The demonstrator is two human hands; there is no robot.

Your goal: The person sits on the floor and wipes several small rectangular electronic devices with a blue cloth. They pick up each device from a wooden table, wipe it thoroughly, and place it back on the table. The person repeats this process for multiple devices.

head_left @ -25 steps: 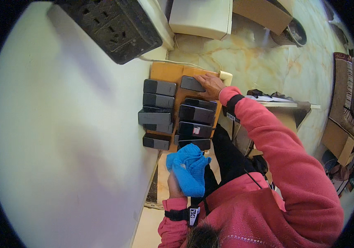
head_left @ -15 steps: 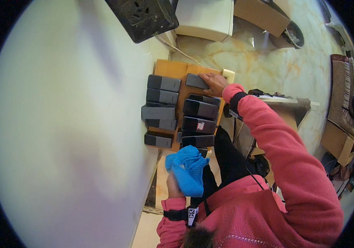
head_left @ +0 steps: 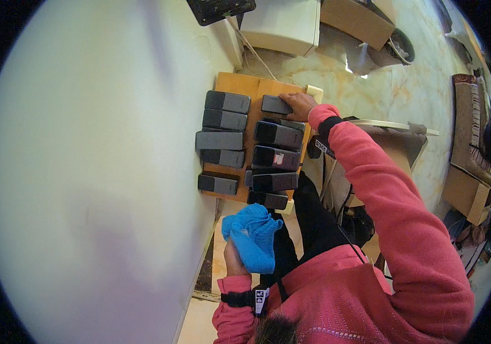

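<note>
Two columns of slim grey-and-black phones lie on a small wooden table (head_left: 248,81). My right hand (head_left: 299,106) reaches to the table's far right, its fingers closed at the right end of a grey phone (head_left: 276,104) lying flat. Just nearer to me, another phone (head_left: 278,135) tops the rest of the right column; one phone (head_left: 277,157) there bears a pale red-and-white patch. In the left column, a grey phone (head_left: 219,140) overlaps the one beside it. My left hand (head_left: 234,259) grips a bunched blue cloth (head_left: 255,235) in front of the table's near edge; the cloth hides most of its fingers.
A pale wall (head_left: 102,172) runs along the table's left side. Beyond the table are a white cabinet (head_left: 280,26), a cable (head_left: 257,54) and a cardboard box (head_left: 357,23). A fabric-covered stand (head_left: 397,140) is to the right, under my right forearm.
The whole view has shifted a little. My right hand stays at the same phone, which has slid slightly right. My left hand and the cloth have drawn slightly away from the table.
</note>
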